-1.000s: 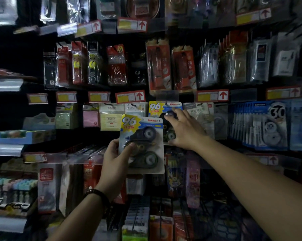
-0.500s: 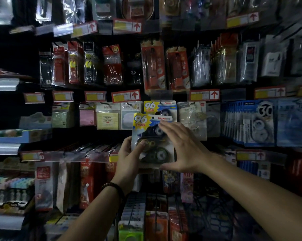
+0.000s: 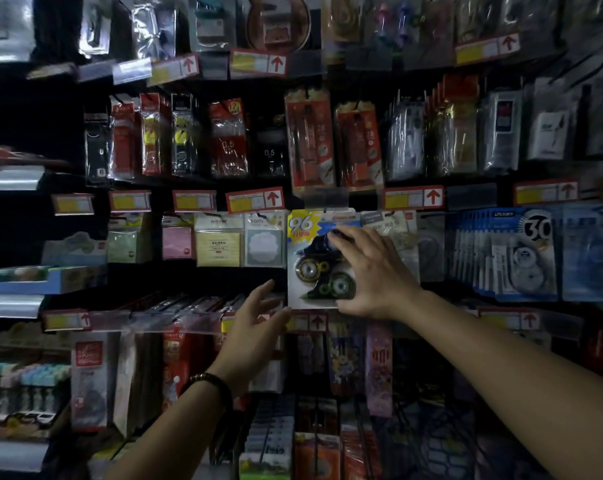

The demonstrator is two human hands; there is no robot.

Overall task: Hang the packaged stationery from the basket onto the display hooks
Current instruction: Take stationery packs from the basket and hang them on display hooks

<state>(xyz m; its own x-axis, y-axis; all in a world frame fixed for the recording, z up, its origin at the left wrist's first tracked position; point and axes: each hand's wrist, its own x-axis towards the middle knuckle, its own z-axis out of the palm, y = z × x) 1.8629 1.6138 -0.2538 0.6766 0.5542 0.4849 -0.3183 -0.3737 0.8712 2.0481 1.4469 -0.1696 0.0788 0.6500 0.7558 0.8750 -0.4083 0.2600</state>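
**Correction tape pack at the hook row, right hand on it**

Pack orientation: the correction tape pack (image 3: 319, 258) hangs flat against the display, printed front toward the camera. Its long axis runs 12 to 6 o'clock, with the yellow "96" header at 12. Two tape dispensers show in the blister, lying at a slant.

Hard to read: the scene is dim. The pack's top edge meets a clear label holder (image 3: 326, 197), and the hook is hidden, so I cannot tell whether the pack is seated on it. The pack's 3 o'clock side is covered by the hand.

Right hand (image 3: 373, 271): its fingers (image 3: 340, 235) arch over the blister from the 3 o'clock side, spread, with the thumb hooked at the pack's bottom edge, holding it.

Left hand (image 3: 255, 327): at 7 o'clock of the pack, fingers straight and loosely apart, gripping nothing. The thumb tip is just beside the lower-left corner; contact is unclear. A beaded bracelet (image 3: 210, 384) is on that wrist.

Neighbours: sticky-note packs (image 3: 218, 244) at 9 o'clock, blue packs (image 3: 522, 254) at 3 o'clock.
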